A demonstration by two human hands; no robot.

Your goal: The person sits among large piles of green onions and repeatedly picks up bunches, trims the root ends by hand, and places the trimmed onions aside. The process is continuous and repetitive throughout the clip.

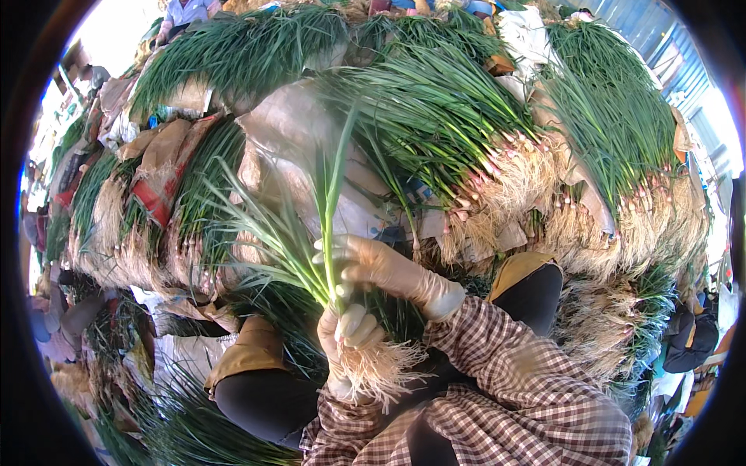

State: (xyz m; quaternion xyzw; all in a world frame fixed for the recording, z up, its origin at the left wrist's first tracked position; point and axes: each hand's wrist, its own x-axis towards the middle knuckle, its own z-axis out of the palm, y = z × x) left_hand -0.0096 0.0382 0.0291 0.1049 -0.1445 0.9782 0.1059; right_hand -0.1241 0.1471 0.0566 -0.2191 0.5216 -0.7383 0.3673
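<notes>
Both my hands wear thin pale gloves. My left hand [349,338] is closed around the lower stems of a small bunch of young garlic plants [303,262], with its pale roots [384,367] hanging below the fist. Just above, my right hand [373,268] has its fingers bent around one upright green stem [328,250] of the bunch; how firmly they grip it is hard to tell. In front of the hands lies a whitish woven sack [309,145]. A single plant [408,209] rests at its right side, beside a large pile of rooted plants [449,128].
More plants lie in rows at the far left [233,46] and right [618,116], roots towards me. A red and brown sack piece [169,157] covers some on the left. My knees flank the hands. People sit at the far edge, and a dark cap [690,341] shows at right.
</notes>
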